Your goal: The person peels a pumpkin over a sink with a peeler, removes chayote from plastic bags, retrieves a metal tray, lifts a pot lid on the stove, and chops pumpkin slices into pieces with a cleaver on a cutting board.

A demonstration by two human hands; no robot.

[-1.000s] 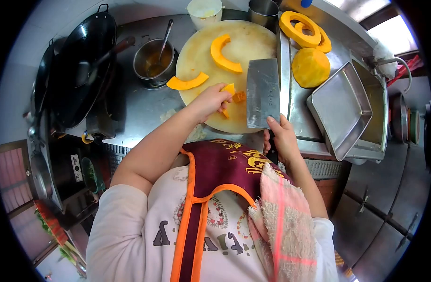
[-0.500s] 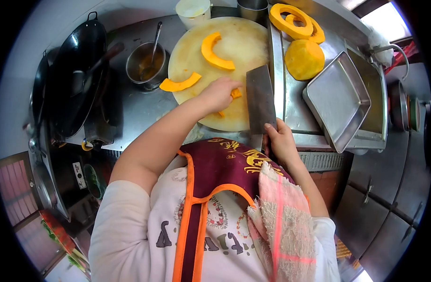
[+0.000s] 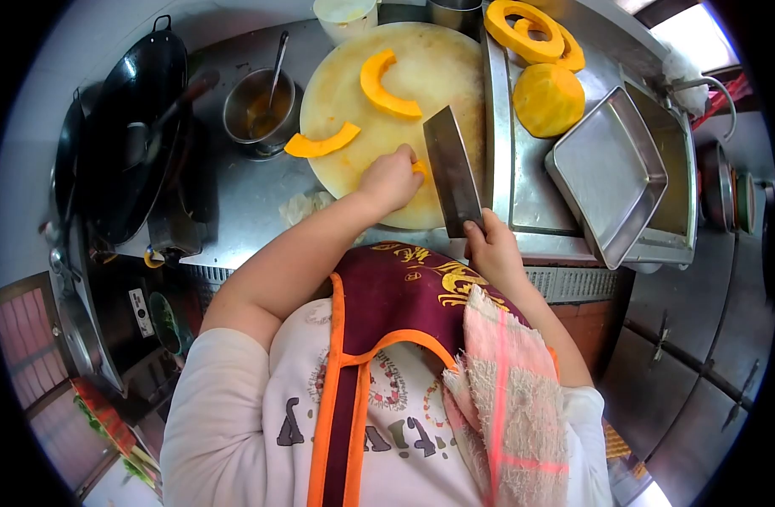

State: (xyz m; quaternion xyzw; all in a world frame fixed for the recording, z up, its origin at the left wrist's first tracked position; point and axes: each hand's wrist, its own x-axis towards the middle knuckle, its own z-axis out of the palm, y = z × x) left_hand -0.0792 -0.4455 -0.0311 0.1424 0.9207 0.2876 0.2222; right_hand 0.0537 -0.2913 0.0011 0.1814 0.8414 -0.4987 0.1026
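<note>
My right hand [image 3: 494,247] is wrapped round the handle of a broad cleaver [image 3: 453,173]. Its blade points away from me over the right part of a round cutting board [image 3: 455,63]. On the board my left hand [image 3: 390,181] has its fingers closed on a small pumpkin piece [image 3: 418,168], mostly hidden under them. The blade is just right of those fingertips. Farther back on the board lies a curved pumpkin slice [image 3: 376,85]. A second slice [image 3: 322,143] rests at the board's left edge.
Left of the board stand a metal pot [image 3: 261,114] with a spoon and a black wok [image 3: 142,135]. To the right are pumpkin rings [image 3: 523,49], a cut pumpkin chunk [image 3: 548,100] and a metal tray [image 3: 607,177]. A white tub [image 3: 345,21] stands behind the board.
The cleaver has moved left, its blade now tilted and closer to my left fingers. My left hand has curled more over the small pumpkin piece.
</note>
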